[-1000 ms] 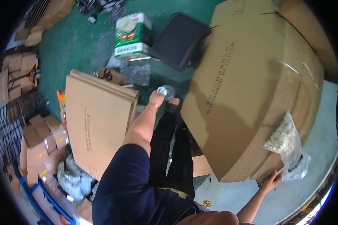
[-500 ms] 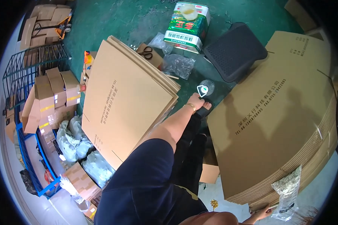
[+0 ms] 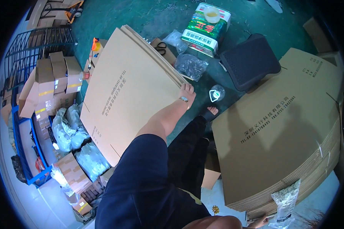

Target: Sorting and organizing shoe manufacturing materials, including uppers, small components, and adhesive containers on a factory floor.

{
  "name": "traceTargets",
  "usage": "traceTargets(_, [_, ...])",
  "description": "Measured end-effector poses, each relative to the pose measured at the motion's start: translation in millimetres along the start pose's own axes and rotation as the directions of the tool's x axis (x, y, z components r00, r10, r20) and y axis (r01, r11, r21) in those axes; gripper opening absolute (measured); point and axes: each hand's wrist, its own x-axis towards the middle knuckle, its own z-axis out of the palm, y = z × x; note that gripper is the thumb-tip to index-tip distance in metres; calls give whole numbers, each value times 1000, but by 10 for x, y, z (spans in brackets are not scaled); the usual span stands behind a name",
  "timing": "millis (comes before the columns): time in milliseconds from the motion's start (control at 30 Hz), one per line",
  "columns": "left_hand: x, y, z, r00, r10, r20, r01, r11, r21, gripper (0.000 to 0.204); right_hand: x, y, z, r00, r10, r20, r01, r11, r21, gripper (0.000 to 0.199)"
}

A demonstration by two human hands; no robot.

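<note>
Left stack [image 3: 122, 95] of cardboard marked with dark printed lines; its corner touched by left hand [image 3: 187, 94], fingers bent over edge, whether gripped cannot be told. Right stack [image 3: 263, 164] marked likewise; right hand [image 3: 260, 221] part hidden at its near edge beside clear bag [image 3: 285, 202], wide or narrow cannot be told. Tin [image 3: 201, 33] labelled green and white, with red characters. Bottle [image 3: 217, 93] set on green floor [image 3: 137, 17] between stacks. Boxes [image 3: 46, 82], black wire cage [image 3: 38, 41] ranged at left.
</note>
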Motion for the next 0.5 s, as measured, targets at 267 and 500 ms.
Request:
traceTargets(267, [-10,19,91,986,-75,-152,63,995,-82,36,76,79,209,999,-6,51,1,996,87,52])
traceTargets(500, [-907,923,194,997,47,-66,-70,911,-405,36,112,153,269,996,-2,84,-11,988,154,52])
